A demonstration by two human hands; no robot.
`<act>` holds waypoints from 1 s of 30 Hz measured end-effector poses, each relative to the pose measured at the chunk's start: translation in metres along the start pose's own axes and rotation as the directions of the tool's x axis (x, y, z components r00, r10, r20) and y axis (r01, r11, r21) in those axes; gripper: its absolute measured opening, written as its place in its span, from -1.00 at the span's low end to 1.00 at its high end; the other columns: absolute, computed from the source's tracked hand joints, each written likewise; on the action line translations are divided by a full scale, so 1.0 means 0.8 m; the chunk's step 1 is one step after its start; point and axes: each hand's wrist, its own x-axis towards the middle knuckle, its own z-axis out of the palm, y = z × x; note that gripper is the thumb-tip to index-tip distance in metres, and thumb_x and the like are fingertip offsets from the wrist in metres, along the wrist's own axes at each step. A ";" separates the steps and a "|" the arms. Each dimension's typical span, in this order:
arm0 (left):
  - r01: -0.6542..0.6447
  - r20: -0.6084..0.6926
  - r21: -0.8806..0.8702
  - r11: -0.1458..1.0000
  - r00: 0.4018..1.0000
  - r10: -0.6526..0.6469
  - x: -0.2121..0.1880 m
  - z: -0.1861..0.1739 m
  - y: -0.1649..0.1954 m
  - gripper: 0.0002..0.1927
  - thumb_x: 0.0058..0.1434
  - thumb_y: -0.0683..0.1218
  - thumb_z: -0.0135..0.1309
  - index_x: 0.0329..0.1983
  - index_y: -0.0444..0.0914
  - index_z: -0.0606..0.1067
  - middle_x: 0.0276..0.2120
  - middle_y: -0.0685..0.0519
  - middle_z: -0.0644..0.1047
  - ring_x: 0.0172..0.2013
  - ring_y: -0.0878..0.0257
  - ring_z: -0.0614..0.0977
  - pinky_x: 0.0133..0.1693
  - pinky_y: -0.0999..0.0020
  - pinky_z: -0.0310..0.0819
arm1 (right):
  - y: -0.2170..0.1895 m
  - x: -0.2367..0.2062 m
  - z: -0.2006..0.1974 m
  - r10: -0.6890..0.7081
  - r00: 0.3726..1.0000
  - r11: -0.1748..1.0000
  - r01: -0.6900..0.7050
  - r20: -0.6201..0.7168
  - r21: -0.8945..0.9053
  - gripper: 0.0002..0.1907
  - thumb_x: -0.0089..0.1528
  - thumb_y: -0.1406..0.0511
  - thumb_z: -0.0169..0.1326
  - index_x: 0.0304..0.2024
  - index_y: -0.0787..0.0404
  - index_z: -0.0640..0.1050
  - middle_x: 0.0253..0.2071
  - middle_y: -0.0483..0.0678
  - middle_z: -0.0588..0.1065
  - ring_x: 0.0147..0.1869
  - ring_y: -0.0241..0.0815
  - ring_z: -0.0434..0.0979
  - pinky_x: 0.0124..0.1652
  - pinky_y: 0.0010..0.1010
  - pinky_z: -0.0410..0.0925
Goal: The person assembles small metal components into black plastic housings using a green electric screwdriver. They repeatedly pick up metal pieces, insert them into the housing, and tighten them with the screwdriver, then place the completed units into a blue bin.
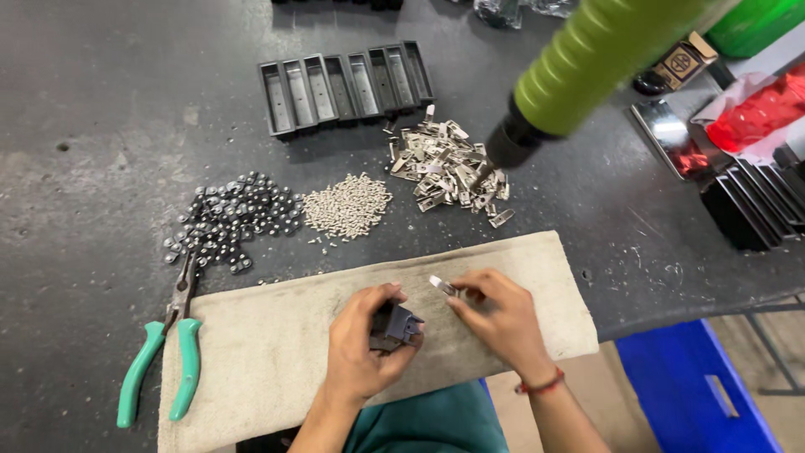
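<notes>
a dark, scuffed workbench (101, 101) fills the view, with a beige cloth (277, 335) spread along its near edge; everything else is placed from that cloth. over the cloth's middle the left hand (360, 348) is closed around a small dark plastic housing (396, 325), held just above the fabric. just beside it, the right hand (503, 315) pinches a small silver metal clip (441, 285) between thumb and fingertips, the clip close to the housing but not yet touching it.

the housing looks blocky and dark grey, with an open face turned toward the clip; i can't tell whether anything sits inside it. judging from this, the clip is yet to be fitted and no screw is in.

beyond the cloth's far edge lie a heap of black parts (231, 220), a pile of small pale screws (348, 205) and a heap of silver clips (449, 172). further back stands a row of dark trays (344, 84). green-handled pliers (163, 352) lie off the cloth's left end. a green power screwdriver (579, 67) hangs above the clips.
</notes>
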 end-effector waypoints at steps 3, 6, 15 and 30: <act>-0.024 -0.007 0.002 1.000 1.000 0.024 -0.004 -0.006 -0.005 -0.30 -0.07 -0.16 0.41 0.17 -0.24 0.41 -0.09 -0.07 0.60 -0.09 0.01 0.67 -0.05 0.20 0.59 | -0.030 -0.032 0.002 0.037 0.998 0.960 -0.021 -0.054 0.280 -0.71 0.07 0.43 0.34 -0.15 0.30 0.64 -0.25 0.01 0.61 -0.22 -0.20 0.62 -0.19 -0.46 0.47; 0.004 0.034 0.014 1.000 0.999 -0.005 -0.008 -0.011 -0.009 -0.27 -0.11 -0.16 0.42 0.18 -0.24 0.42 -0.08 -0.09 0.59 -0.09 -0.03 0.66 -0.05 0.18 0.58 | -0.060 -0.053 0.015 -0.087 0.983 0.890 0.149 -0.160 0.430 -0.67 0.06 0.48 0.34 -0.13 0.34 0.60 -0.19 0.07 0.58 -0.17 -0.16 0.60 -0.16 -0.44 0.47; -0.032 0.025 -0.010 0.999 0.999 0.032 -0.011 -0.024 -0.006 -0.25 -0.14 -0.16 0.37 0.18 -0.24 0.40 -0.04 -0.09 0.59 -0.05 -0.05 0.67 -0.02 0.18 0.59 | -0.108 -0.040 0.038 -0.376 0.904 0.915 0.397 -0.201 0.075 -0.72 0.05 0.46 0.37 -0.19 0.26 0.63 -0.16 -0.02 0.58 -0.08 -0.11 0.63 -0.10 -0.38 0.48; -0.101 0.060 0.002 0.995 0.993 0.101 0.001 -0.026 0.007 -0.31 -0.08 -0.14 0.34 0.18 -0.21 0.41 -0.02 -0.03 0.61 -0.08 -0.01 0.70 -0.01 0.19 0.59 | -0.131 -0.037 0.018 -0.360 0.920 0.930 0.367 -0.154 0.020 -0.68 0.03 0.45 0.37 -0.17 0.31 0.61 -0.22 -0.04 0.58 -0.17 -0.14 0.64 -0.19 -0.41 0.49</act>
